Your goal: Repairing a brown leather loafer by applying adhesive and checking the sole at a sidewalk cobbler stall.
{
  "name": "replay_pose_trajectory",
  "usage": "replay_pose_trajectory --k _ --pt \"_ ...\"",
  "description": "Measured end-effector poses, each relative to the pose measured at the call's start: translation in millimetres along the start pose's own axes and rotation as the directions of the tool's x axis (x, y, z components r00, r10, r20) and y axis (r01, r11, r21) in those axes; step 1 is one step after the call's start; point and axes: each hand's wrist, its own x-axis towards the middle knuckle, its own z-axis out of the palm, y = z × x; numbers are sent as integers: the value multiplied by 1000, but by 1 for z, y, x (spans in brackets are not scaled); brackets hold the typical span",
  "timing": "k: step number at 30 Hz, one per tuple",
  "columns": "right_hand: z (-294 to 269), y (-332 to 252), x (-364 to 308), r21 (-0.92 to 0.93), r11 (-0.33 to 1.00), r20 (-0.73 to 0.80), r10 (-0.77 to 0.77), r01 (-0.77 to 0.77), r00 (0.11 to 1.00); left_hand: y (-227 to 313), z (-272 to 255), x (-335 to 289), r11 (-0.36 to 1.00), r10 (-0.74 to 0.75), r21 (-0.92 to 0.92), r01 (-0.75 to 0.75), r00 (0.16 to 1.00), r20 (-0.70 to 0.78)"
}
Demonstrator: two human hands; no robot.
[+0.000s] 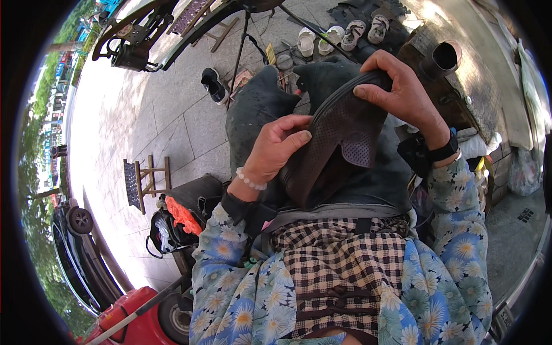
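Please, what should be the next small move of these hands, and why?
Perhaps tilt the brown shoe slightly to show more of its sole: the right hand grips its far end, the left hand holds its side, and mostly the perforated upper faces the camera.

Daylight burns the paving white at left; the middle sits in soft shade, fairly crisp. Fisheye distortion bends the edges toward black corners; far-left foliage seems slightly soft.
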Motion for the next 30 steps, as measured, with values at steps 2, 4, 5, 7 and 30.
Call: replay_pose_trajectory --k 2,4,5,7,30 --pt "1 0 0 2 1000 6 9 -9 1000 4 8 6 999 44 -12 -44 999 -1" --pt "0 -1 1 2 1000 14 21 -21 1000 9 15 18 996 88 -28 -88 996 -2" --pt "0 -1 1 -9 1000 16 22 -22 1000 11 16 24 995 96 -6 -96 995 -4" --pt "0 0 0 -20 1000 22 23 -23 999 13 19 35 994 104 13 -104 994 -9" --pt "10 -2 14 -196 980 19 -27 30 999 4 1 25 976 179 178 -129 936 -303"
